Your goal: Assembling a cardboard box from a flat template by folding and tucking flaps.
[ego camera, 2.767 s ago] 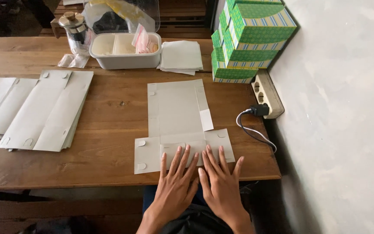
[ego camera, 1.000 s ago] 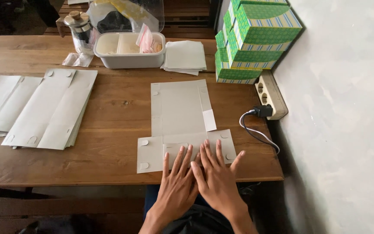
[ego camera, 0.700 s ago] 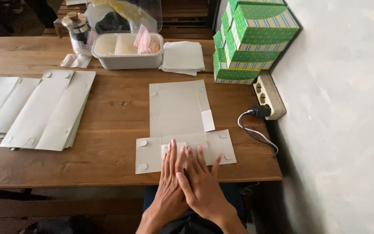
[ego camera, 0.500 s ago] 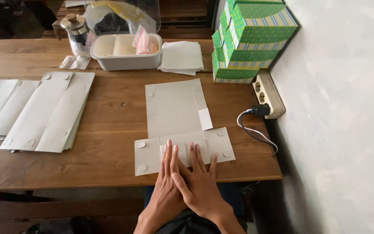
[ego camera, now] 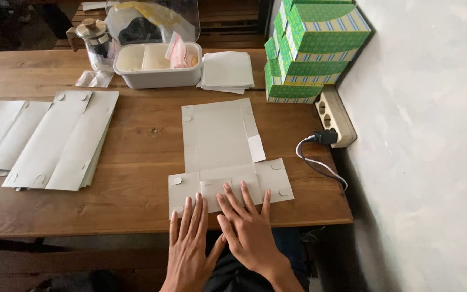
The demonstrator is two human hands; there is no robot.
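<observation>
Pressing both flat, open hands, left hand (ego camera: 190, 243) and right hand (ego camera: 247, 230), on the near flap of the grey cardboard blank (ego camera: 220, 146) at the desk (ego camera: 136, 146) edge looks risky, uneven pressure could skew the crease or slide it off.

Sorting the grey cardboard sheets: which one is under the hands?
The unfolded sheet at the table's near edge; both hands press its bottom flap. The others lie stacked farther left.
</observation>
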